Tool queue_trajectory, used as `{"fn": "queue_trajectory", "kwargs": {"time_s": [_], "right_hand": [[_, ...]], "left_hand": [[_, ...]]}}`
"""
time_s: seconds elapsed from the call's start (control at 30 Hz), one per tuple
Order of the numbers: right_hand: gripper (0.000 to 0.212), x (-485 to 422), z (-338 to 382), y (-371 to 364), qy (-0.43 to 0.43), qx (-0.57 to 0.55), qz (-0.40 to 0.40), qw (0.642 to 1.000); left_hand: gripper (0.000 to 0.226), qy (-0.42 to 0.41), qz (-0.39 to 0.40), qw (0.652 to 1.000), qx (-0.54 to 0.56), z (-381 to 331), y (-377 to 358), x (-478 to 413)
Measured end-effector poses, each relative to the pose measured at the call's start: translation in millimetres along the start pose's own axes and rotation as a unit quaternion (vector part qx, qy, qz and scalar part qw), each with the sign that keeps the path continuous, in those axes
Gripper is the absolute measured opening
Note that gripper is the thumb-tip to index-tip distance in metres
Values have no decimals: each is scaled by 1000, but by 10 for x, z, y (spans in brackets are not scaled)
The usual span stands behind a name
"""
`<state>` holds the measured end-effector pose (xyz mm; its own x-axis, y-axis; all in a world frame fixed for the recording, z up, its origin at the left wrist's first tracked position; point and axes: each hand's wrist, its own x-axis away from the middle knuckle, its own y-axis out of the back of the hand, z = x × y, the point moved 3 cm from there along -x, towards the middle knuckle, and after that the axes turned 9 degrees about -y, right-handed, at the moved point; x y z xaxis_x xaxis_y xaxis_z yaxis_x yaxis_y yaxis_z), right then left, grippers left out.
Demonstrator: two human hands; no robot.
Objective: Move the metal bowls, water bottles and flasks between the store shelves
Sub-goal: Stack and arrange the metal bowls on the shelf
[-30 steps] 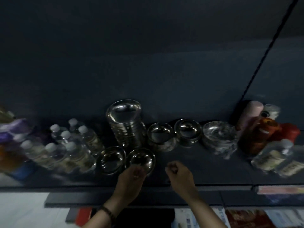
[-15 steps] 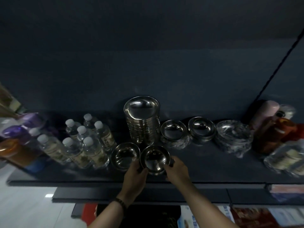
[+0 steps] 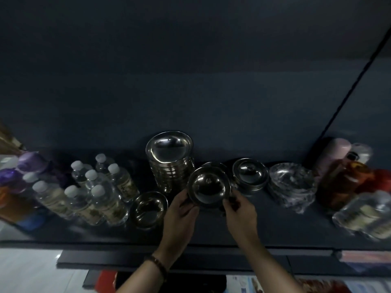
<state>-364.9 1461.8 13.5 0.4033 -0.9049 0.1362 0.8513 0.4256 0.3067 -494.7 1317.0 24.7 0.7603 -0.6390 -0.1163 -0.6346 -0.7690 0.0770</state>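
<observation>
A small metal bowl [image 3: 208,186] is lifted off the dark shelf [image 3: 281,229], held from both sides. My left hand [image 3: 179,216] grips its left rim and my right hand [image 3: 240,214] grips its right rim. It hovers in front of another bowl, mostly hidden behind it. A second small bowl [image 3: 149,209] sits on the shelf left of my left hand. A tall stack of metal bowls [image 3: 170,159] stands behind. Several water bottles [image 3: 95,193] cluster at the left. A lidded metal bowl [image 3: 249,173] sits to the right.
A plastic-wrapped bowl set [image 3: 292,185] lies right of the lidded bowl. Flasks, pink [image 3: 332,154] and orange-red [image 3: 347,182], crowd the right end with wrapped bottles [image 3: 366,216]. Purple-capped containers [image 3: 25,166] stand far left. Lower shelves show below the front edge.
Both hands closed on the small bowl and lifted it off the shelf, up and to the right, toward the bowls behind. The view shifted slightly.
</observation>
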Motion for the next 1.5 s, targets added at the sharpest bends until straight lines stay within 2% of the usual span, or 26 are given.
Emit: {"fn": "queue_trajectory", "kwargs": {"time_s": [0.13, 0.23, 0.33, 0.47, 0.6, 0.83, 0.97, 1.1, 1.17, 1.37, 1.43, 1.5], "right_hand": [[7, -400, 127, 57, -12, 25, -23, 999], [10, -659, 89, 29, -26, 45, -38, 998], [10, -818, 8, -40, -39, 58, -49, 996], [9, -938, 7, -86, -1, 82, -55, 995], [22, -1081, -118, -109, -26, 123, -46, 991], [11, -1201, -319, -193, -49, 139, -11, 989], [15, -1212, -387, -194, -57, 115, -7, 992], [3, -797, -39, -107, -34, 104, -51, 993], [7, -496, 49, -140, -40, 81, -23, 996], [4, 110, -162, -953, -84, 80, 165, 979], [15, 221, -278, -1296, -125, 69, 225, 964], [34, 252, -353, -1555, -130, 84, 249, 956]], "left_hand": [[51, 36, -30, 996, 80, -60, -307, -322], [57, 48, -32, 994, 92, 2, -475, -499], [56, 55, -23, 995, 75, 86, -607, -634], [52, 73, -30, 994, 70, 183, -701, -742], [47, 88, -21, 993, 72, 200, -773, -768], [42, 91, -12, 995, 36, 299, -754, -760], [42, 101, -1, 994, 33, 300, -720, -763], [39, 57, 46, 997, -26, 261, -519, -605], [38, 66, 36, 996, -45, 319, -258, -432], [33, 60, -67, 986, -143, 652, 912, 246], [30, 73, -104, 977, -172, 792, 1271, 343], [30, 81, -116, 969, -200, 910, 1525, 323]]}}
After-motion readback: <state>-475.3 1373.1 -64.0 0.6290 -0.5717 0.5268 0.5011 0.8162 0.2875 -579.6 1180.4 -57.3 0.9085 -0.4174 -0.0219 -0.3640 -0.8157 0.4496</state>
